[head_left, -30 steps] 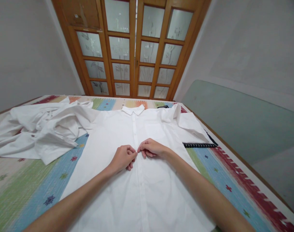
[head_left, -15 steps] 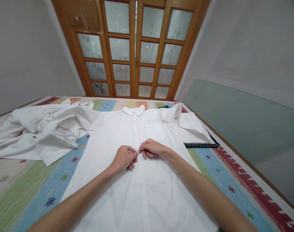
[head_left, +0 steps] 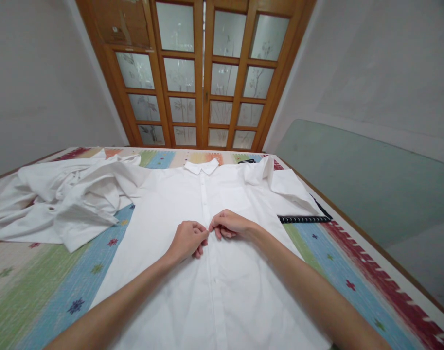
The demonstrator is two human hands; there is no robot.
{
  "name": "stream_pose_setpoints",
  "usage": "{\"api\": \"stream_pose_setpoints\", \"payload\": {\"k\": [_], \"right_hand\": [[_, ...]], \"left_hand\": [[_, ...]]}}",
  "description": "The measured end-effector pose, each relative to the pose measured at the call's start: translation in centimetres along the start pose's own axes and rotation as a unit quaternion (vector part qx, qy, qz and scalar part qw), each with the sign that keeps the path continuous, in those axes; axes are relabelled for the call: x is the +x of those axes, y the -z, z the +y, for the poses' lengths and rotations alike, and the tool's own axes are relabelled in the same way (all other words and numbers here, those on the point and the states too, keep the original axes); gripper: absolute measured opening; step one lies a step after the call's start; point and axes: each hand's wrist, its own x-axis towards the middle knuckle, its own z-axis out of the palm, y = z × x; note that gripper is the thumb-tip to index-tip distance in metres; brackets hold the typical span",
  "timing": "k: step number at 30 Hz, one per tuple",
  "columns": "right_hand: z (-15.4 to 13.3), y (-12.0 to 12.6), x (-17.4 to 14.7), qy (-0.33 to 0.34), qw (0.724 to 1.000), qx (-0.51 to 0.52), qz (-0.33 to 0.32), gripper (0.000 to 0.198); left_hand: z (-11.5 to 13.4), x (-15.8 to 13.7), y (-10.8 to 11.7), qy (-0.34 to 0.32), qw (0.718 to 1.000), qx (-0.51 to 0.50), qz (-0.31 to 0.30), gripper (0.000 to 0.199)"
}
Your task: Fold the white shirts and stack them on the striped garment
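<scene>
A white shirt (head_left: pixel 170 204) lies face up and spread out, its collar at the far end and its button placket running down the middle toward me. Both my hands meet at the placket, about halfway down the front. My left hand (head_left: pixel 191 238) pinches the placket edge from the left, fingers curled. From the right, my right hand (head_left: pixel 228 224) pinches the same spot, thumb and forefinger close to the left fingertips. Whatever button sits between them is hidden by the fingers. The sleeve (head_left: pixel 291 192) on the right is folded loosely.
Crumpled white cloth (head_left: pixel 79 194) is heaped at the left, against the shirt's shoulder. A striped, patterned tablecloth (head_left: pixel 54 291) covers the table. Black fabric with white marks (head_left: pixel 305 219) pokes out under the right sleeve. Beyond stand wooden glazed doors (head_left: pixel 203 73); a pale green panel (head_left: pixel 371 184) leans at right.
Hardly anything differs: both hands stay pinched at the same place on the placket, with only a very slight shift of the left hand. The shirt lies as before.
</scene>
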Motion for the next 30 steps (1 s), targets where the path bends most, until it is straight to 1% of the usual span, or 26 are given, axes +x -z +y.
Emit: {"api": "stream_pose_setpoints", "payload": {"k": [9, 17, 20, 27, 30], "right_hand": [[-0.3, 0.0, -0.2, -0.011, 1.000, -0.006, 0.005, 0.021], [-0.9, -0.7, -0.5, -0.058, 0.997, -0.004, 0.046, 0.022], [-1.2, -0.9, -0.7, -0.071, 0.996, -0.004, 0.052, 0.021], [-1.1, -0.7, -0.7, -0.070, 0.997, 0.002, 0.040, 0.021], [-1.1, -0.7, -0.6, -0.062, 0.998, 0.004, 0.032, 0.021]], "left_hand": [[0.8, -0.5, -0.2, 0.001, 1.000, 0.023, 0.021, 0.003], [0.5, -0.4, -0.2, -0.003, 1.000, 0.018, 0.014, 0.006], [0.3, -0.3, -0.2, 0.000, 1.000, 0.008, 0.008, 0.008], [0.1, 0.1, 0.1, 0.011, 1.000, -0.011, -0.004, 0.009], [0.2, 0.0, 0.2, 0.007, 1.000, -0.011, -0.008, 0.015]]}}
